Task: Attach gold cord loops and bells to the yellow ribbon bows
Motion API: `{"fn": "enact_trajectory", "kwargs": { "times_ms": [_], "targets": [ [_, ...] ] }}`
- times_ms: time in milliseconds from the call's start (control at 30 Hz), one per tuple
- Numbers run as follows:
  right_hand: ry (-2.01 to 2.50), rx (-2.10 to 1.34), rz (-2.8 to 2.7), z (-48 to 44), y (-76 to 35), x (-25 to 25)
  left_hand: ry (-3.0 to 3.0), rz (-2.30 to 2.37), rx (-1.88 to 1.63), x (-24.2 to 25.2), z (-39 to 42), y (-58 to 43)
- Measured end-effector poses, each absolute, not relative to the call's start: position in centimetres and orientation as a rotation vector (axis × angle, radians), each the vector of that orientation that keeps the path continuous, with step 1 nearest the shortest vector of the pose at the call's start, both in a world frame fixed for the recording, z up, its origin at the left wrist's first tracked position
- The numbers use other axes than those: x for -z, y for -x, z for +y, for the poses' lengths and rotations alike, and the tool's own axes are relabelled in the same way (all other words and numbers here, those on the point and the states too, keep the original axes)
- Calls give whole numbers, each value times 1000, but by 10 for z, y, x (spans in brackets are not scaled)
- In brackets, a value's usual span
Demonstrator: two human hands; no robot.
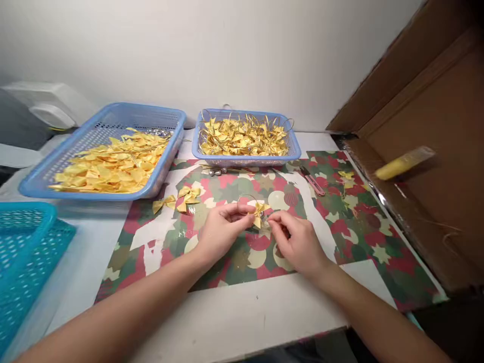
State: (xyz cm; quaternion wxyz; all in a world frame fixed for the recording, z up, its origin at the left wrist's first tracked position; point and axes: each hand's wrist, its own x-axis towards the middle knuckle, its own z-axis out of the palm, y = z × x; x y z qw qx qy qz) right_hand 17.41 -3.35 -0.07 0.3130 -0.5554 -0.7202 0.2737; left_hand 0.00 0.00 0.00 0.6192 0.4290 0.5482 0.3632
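Note:
My left hand (pixel 222 231) pinches a small yellow ribbon bow (pixel 258 218) between thumb and fingertips, over the patterned mat (pixel 242 259). A thin gold cord loop arches up behind this bow, and something small and shiny shows at its middle. Just to the right of the bow, my right hand (pixel 298 241) is closed in a pinch; what its fingertips grip is too small to make out. Two loose yellow bows, a left one (pixel 164 203) and a right one (pixel 188 197), lie left of my hands. Small silvery pieces (pixel 217 172) sit beyond them.
A large blue basket (pixel 151 192) of yellow bows stands at left, a smaller blue basket (pixel 245 160) of corded bows at the back. A teal basket (pixel 34 282) is near left. A box cutter (pixel 312 181) lies right; cardboard (pixel 427 116) walls that side, holding a yellow tube (pixel 401 164).

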Motion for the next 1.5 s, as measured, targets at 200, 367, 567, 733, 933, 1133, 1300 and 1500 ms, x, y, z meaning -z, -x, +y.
{"fn": "enact_trajectory", "kwargs": {
  "times_ms": [200, 367, 567, 733, 933, 1133, 1300, 1500],
  "targets": [
    [1467, -682, -1854, -35, -173, 0, -986, 1262, -850, 2, -1, 2],
    [1453, -636, -1842, -35, -171, 4, -957, 1238, -886, 1, -1, 1],
    [1460, -647, -1851, -36, -170, 2, -969, 1229, -910, 5, -1, 0],
    [1464, -642, -1851, -36, -170, 1, -975, 1233, -927, 5, -1, 0],
    [1457, -631, -1845, -36, -170, 0, -982, 1235, -938, 2, -2, -2],
    [1461, -635, -1830, -37, -168, 1, -988, 1240, -929, 3, -2, -1],
    [1478, -801, -1725, -36, -168, 3, -960, 1225, -936, 1, -1, -2],
    [1485, -919, -1649, -35, -167, 6, -952, 1227, -943, 1, -1, -2]
  ]
}}
